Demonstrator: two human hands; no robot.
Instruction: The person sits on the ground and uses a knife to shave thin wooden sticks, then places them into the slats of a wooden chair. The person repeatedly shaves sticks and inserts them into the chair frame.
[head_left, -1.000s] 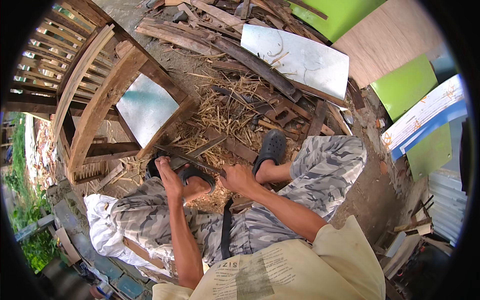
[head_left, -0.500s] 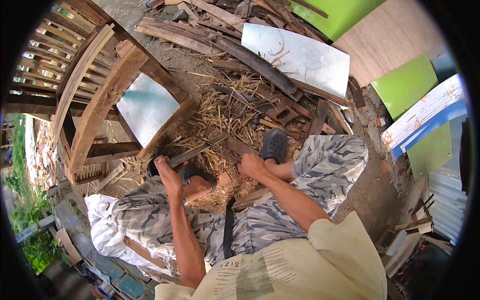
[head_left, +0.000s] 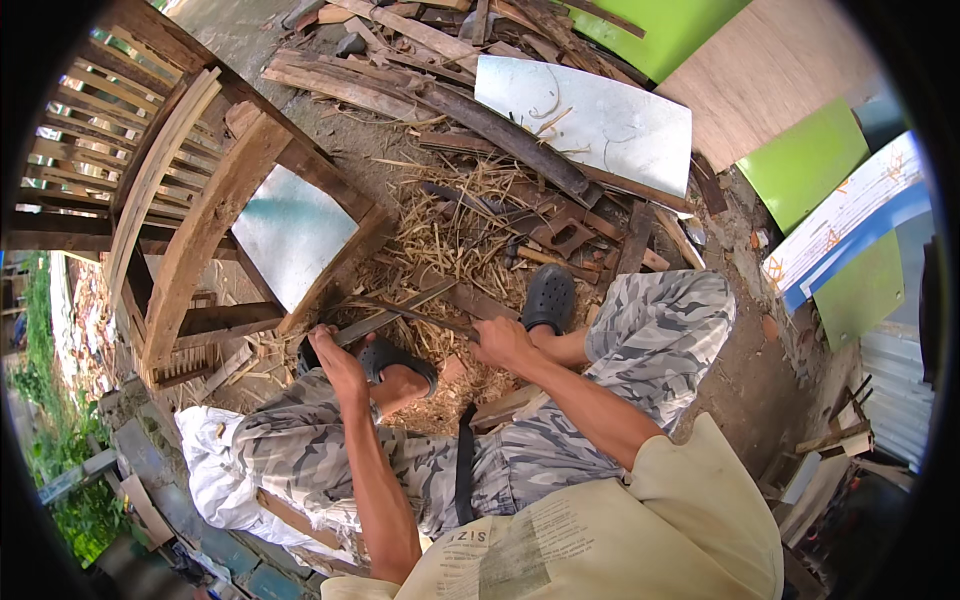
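Note:
My left hand [head_left: 338, 362] is closed around the near end of a flat greyish wooden strip [head_left: 405, 308], which slants away to the right over the shavings. My right hand [head_left: 503, 345] is wrapped round the near end of a long, thin, dark knife-like tool [head_left: 425, 318]. The tool points left and crosses over the strip; its exact kind is hard to make out. Pale curled wood shavings [head_left: 450, 225] lie thick beyond and beneath both. My feet, in dark clogs [head_left: 548, 300], stand on either side of the strip.
To the left stands a wooden frame [head_left: 210, 230] with slats and a pale panel. Scrap planks [head_left: 510, 135] and a white sheet [head_left: 590, 125] lie at the back. Green boards [head_left: 805, 180] and a plywood sheet [head_left: 765, 80] are on the right. A hand saw [head_left: 565, 235] rests among wood pieces.
The dark tool in my right hand has swung from pointing up and left to pointing further left, across the strip. Both hands have shifted only slightly.

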